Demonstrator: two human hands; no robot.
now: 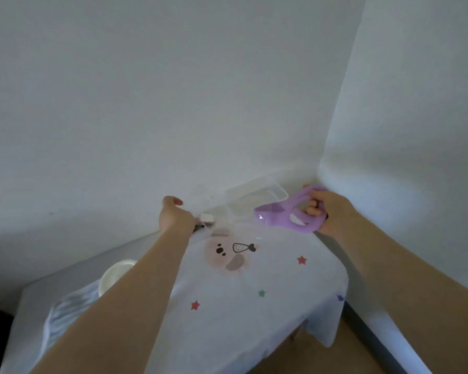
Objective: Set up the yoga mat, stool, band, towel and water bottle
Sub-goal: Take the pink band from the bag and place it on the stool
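Observation:
My right hand (326, 211) grips a purple stretchy band (284, 215), lifted just above the table near the room's corner. A blue-and-white striped towel (68, 314) lies on the table's left part, partly hidden under my left forearm. My left hand (173, 214) is up by the wall with its fingers curled on the edge of a faint clear plastic lid (214, 209), beside a clear plastic box (277, 194). No mat, stool or bottle shows.
The table wears a white cloth (254, 319) printed with a bear and coloured stars. A white round bowl (114, 273) sits by the towel. White walls meet in a corner behind the box. Brown floor shows at the lower right.

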